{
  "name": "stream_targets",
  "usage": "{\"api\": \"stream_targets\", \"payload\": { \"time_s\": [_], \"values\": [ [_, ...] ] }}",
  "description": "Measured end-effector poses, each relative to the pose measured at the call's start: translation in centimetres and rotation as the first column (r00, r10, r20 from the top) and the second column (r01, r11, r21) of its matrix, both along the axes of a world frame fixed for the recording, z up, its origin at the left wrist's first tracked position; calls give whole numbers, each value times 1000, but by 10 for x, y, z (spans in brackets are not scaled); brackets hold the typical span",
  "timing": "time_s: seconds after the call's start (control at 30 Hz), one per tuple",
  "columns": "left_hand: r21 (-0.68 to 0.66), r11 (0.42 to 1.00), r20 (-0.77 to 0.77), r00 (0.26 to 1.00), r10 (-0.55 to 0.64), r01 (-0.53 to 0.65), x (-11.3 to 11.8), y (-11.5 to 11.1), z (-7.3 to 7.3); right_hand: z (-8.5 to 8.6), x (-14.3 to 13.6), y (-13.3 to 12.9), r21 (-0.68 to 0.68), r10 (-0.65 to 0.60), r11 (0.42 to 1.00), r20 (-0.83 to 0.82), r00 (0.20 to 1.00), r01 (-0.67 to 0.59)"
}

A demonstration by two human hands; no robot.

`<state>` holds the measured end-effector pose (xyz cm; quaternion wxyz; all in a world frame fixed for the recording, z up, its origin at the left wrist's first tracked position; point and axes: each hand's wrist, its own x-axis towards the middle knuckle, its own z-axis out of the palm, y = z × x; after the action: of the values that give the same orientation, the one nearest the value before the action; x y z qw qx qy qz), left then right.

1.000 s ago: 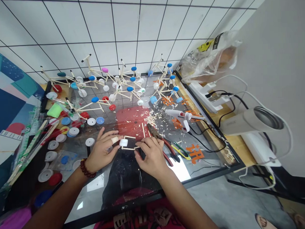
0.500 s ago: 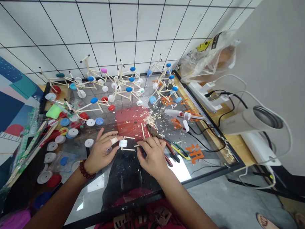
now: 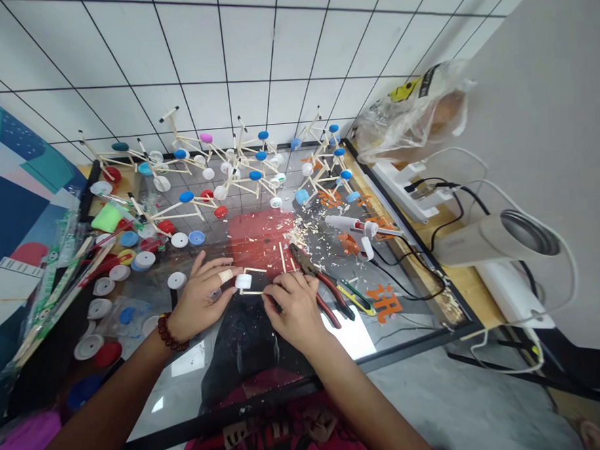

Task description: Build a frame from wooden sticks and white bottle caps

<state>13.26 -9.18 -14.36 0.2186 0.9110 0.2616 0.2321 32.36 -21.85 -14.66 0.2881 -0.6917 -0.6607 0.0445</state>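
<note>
My left hand (image 3: 206, 292), a bandage round one finger, holds a white bottle cap (image 3: 243, 281) between thumb and finger just above the glass tabletop. Two thin wooden sticks stick out from the cap toward the right: an upper stick (image 3: 256, 271) and a lower stick (image 3: 253, 293). My right hand (image 3: 294, 309) is closed in a pinch, its fingertips at the right end of the lower stick. Whether a separate short piece sits in that pinch is hidden. Pliers (image 3: 326, 283) with red-brown handles lie just right of my right hand.
Several stick-and-cap tricycle-like models (image 3: 249, 171) stand along the back. Wood chips surround a red mat (image 3: 256, 233). At right are a glue gun (image 3: 354, 231), a yellow-green cutter (image 3: 356, 296) and a power strip (image 3: 411, 188). Loose caps (image 3: 144, 260) and bundled sticks (image 3: 61, 305) fill the left.
My right hand has moved slightly left, bringing its fingertips to the end of the lower stick. The short stick that showed at those fingertips is no longer distinct. My left hand stays on the cap.
</note>
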Motion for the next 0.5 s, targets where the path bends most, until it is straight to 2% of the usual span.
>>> {"api": "stream_targets", "payload": {
  "time_s": [0.3,0.5],
  "values": [
    [-10,1000,6,1000,10,-10,1,0,0,1,0,0,15,-5,1000,-13,1000,6],
    [22,1000,40,999,-12,11,0,0,1,1,12,-2,69,-144,987,-51,988,147]
  ]
}}
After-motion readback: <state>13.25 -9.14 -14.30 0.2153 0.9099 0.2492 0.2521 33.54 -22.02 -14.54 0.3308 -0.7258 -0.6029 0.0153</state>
